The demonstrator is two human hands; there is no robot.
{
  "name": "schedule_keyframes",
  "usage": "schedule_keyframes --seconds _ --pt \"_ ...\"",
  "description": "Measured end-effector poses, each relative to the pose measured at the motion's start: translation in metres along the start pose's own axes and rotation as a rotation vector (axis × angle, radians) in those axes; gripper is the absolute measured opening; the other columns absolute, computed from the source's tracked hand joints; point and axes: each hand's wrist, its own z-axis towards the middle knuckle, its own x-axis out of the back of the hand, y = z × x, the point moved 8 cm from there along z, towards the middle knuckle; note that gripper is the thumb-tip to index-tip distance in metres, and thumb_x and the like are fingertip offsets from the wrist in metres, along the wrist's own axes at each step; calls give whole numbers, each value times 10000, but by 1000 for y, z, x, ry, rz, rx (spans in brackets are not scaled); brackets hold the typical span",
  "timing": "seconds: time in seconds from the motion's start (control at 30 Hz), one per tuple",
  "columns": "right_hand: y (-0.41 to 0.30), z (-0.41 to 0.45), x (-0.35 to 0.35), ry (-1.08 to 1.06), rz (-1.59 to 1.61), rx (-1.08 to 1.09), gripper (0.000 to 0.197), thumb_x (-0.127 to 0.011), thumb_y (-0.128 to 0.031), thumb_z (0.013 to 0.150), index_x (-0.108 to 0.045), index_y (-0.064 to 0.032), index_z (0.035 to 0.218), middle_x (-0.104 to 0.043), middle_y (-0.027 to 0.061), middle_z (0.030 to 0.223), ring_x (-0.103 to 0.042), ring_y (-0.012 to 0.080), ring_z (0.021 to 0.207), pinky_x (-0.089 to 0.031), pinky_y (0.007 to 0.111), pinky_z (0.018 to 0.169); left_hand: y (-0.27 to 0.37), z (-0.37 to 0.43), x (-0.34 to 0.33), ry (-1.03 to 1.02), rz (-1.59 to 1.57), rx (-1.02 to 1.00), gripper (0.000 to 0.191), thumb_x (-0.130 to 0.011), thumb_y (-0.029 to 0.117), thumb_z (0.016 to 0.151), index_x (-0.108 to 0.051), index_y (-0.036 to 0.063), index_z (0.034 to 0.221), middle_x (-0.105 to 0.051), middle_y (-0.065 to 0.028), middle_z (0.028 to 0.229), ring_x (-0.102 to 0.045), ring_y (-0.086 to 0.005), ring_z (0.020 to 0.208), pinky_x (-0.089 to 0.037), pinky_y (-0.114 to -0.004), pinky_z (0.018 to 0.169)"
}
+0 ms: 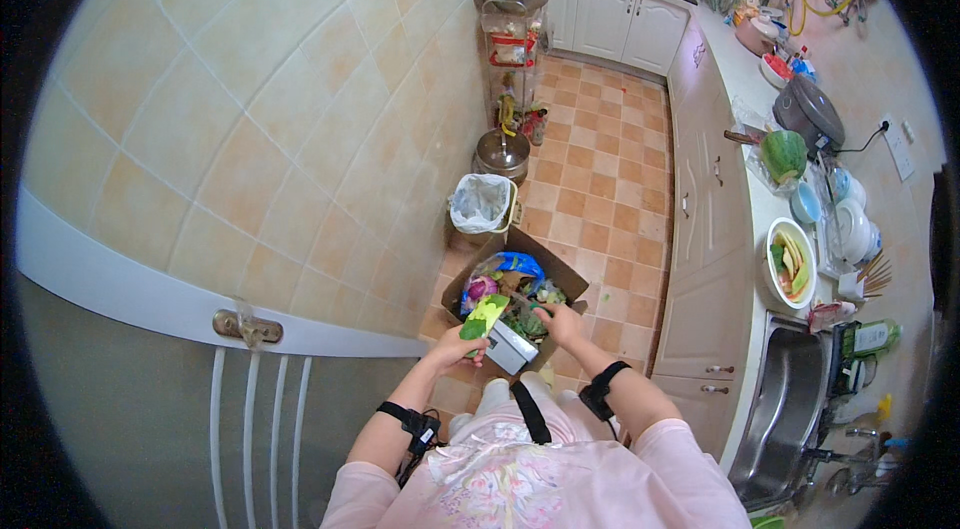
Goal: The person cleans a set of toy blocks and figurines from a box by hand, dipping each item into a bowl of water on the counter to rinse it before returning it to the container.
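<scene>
In my left hand [457,349] is a piece of green-skinned vegetable or melon [486,313], pale yellow-green where peeled and dark green at its lower end. My right hand [561,324] closes on the dark green handle of a small tool, likely a knife or peeler; its working end is hard to make out. Both hands are above an open cardboard box [564,274]. Inside lie a purple onion or cabbage [480,290], a blue plastic bag [525,263] and leafy green scraps. A white box [511,346] lies at its near side.
Beyond the cardboard box stands a lined trash bin [480,205], with a metal pot [502,154] behind it. On the right counter are a white bowl of peeled strips [790,264], a watermelon piece [784,156] and a steel sink [780,394]. A door [150,394] stands at left.
</scene>
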Motion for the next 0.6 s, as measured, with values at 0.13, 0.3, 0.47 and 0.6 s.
schedule_keyframes --seconds 0.13,0.3,0.47,0.6 --pt "-25 -12 8 10 167 200 433 -467 -518 757 -595 -188 1006 -609 117 880 -578 270 808 -450 354 688 -4 4 13 49 18 -27 133 -594 63 724 -487 37 799 -504 -38 604 -502 -120 494 -449 -248 457" --pt "-28 -13 15 -24 82 -10 421 -482 -507 755 -607 -170 974 -593 115 942 -556 278 877 -428 337 765 5 5 -5 -4 63 -55 145 -592 54 724 -481 38 815 -505 -37 606 -506 -119 497 -445 -243 448" --pt "-49 -22 23 3 206 224 426 -493 -510 744 -602 -175 984 -606 114 885 -568 282 833 -437 347 715 0 9 5 46 59 -48 140 -586 48 728 -479 39 816 -505 -37 606 -506 -115 500 -443 -239 442" --pt "-22 -7 14 19 76 29 410 -490 -503 750 -603 -193 993 -605 118 882 -576 279 820 -441 350 715 2 10 -3 15 64 -55 137 -584 47 729 -478 36 816 -505 -41 603 -507 -119 500 -450 -247 447"
